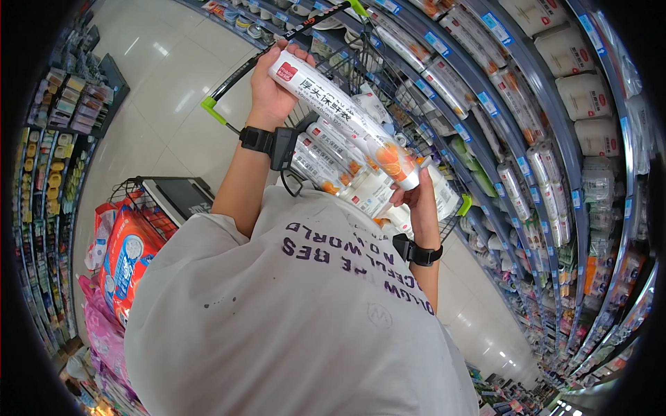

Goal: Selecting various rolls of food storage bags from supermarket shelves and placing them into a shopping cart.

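A white roll of food preservation bags (343, 117), printed with oranges near one end, is held slantwise across the view. My left hand (268, 93) grips its upper left end, beside the black handle (242, 73) of a shopping cart. The lower right end rests in the fingers of my right hand (422, 205), with the thumb along its side. Beneath the roll, the cart holds several similar bag rolls (323, 156) and white packages (370, 202). Part of the cart's load is hidden behind the held roll. Each wrist wears a black strap with a device.
Long store shelves (499, 93) with blue price tags curve along the right, stocked with rolls and white packs (575, 57). At left are red bags (127, 255), pink bags (104, 322), a dark panel (179, 197) and more shelving (47, 177). The floor (156, 78) is glossy tile.
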A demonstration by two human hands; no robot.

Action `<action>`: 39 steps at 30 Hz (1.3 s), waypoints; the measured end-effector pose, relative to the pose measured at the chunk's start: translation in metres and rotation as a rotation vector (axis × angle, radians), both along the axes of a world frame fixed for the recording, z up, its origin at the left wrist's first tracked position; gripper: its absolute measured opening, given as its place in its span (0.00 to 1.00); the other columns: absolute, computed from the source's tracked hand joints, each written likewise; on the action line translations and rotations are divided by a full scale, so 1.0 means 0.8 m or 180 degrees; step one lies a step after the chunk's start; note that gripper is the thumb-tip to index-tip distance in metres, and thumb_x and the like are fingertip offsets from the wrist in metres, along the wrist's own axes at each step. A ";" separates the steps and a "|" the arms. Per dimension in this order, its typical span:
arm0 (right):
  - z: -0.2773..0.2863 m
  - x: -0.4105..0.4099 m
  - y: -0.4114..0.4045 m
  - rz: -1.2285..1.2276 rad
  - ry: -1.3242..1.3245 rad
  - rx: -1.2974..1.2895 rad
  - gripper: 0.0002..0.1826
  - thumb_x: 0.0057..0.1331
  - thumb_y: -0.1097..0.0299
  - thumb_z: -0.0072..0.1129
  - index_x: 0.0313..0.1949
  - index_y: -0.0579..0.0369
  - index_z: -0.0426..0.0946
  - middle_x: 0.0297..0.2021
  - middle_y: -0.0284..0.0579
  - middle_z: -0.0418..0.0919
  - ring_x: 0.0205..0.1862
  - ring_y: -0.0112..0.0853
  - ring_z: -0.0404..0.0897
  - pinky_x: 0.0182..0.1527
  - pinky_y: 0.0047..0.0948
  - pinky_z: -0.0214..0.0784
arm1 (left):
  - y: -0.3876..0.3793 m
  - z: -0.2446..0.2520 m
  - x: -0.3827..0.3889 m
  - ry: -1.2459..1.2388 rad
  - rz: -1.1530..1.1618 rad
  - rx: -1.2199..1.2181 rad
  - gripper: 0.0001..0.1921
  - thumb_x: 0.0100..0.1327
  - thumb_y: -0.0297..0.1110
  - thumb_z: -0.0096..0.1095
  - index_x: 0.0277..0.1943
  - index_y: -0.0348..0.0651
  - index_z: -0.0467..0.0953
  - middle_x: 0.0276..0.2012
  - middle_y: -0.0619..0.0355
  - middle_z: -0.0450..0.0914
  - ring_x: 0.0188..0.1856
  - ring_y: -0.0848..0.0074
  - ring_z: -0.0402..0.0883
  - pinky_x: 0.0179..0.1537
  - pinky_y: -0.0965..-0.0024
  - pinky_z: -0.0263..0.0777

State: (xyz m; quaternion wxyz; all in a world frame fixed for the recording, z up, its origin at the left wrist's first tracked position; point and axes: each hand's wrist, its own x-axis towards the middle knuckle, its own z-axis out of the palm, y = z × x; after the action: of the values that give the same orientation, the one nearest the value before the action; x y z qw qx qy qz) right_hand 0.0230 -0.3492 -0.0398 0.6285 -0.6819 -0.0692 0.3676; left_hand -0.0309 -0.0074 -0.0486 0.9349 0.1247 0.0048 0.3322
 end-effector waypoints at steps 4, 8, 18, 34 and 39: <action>0.001 -0.006 0.008 0.0172 0.0075 0.0137 0.31 0.72 0.41 0.38 0.47 0.61 0.75 0.28 0.42 0.81 0.28 0.27 0.79 0.35 0.22 0.69 | 0.006 -0.007 -0.003 -0.0033 -0.0026 -0.0004 0.10 0.60 0.31 0.56 0.44 0.40 0.69 0.36 0.55 0.72 0.43 0.65 0.75 0.55 0.54 0.71; 0.000 -0.007 0.015 0.0073 -0.0657 0.0261 0.28 0.69 0.52 0.52 0.58 0.61 0.64 0.31 0.43 0.82 0.30 0.26 0.79 0.38 0.23 0.69 | 0.009 -0.012 -0.002 0.0057 0.0071 0.0010 0.10 0.60 0.30 0.56 0.43 0.40 0.68 0.35 0.55 0.71 0.42 0.66 0.74 0.56 0.55 0.70; 0.000 0.004 -0.001 0.0114 -0.0232 0.0047 0.33 0.70 0.40 0.41 0.34 0.62 0.78 0.23 0.42 0.80 0.26 0.24 0.78 0.31 0.20 0.69 | 0.007 -0.006 -0.004 0.1282 -0.0059 0.1498 0.15 0.65 0.37 0.58 0.50 0.39 0.73 0.44 0.55 0.78 0.48 0.71 0.78 0.52 0.65 0.73; -0.006 0.002 0.016 0.0246 -0.0629 -0.0080 0.25 0.67 0.57 0.57 0.56 0.61 0.67 0.33 0.42 0.80 0.31 0.27 0.80 0.38 0.24 0.72 | 0.003 -0.024 0.006 0.2476 0.0196 0.1759 0.16 0.62 0.45 0.62 0.46 0.43 0.78 0.32 0.64 0.79 0.33 0.83 0.76 0.35 0.78 0.68; -0.010 0.015 0.000 0.0257 -0.0028 -0.0119 0.26 0.70 0.46 0.48 0.44 0.61 0.75 0.23 0.40 0.78 0.24 0.24 0.77 0.30 0.21 0.70 | 0.004 -0.032 0.004 0.2652 0.0019 0.1997 0.17 0.63 0.45 0.62 0.47 0.43 0.78 0.33 0.64 0.79 0.33 0.83 0.76 0.35 0.78 0.69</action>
State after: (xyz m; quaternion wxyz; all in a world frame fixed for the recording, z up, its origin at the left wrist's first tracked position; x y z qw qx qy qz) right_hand 0.0354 -0.3492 -0.0475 0.6000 -0.6918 -0.0925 0.3909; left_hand -0.0277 -0.0045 -0.0739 0.7704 0.5205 0.2770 0.2426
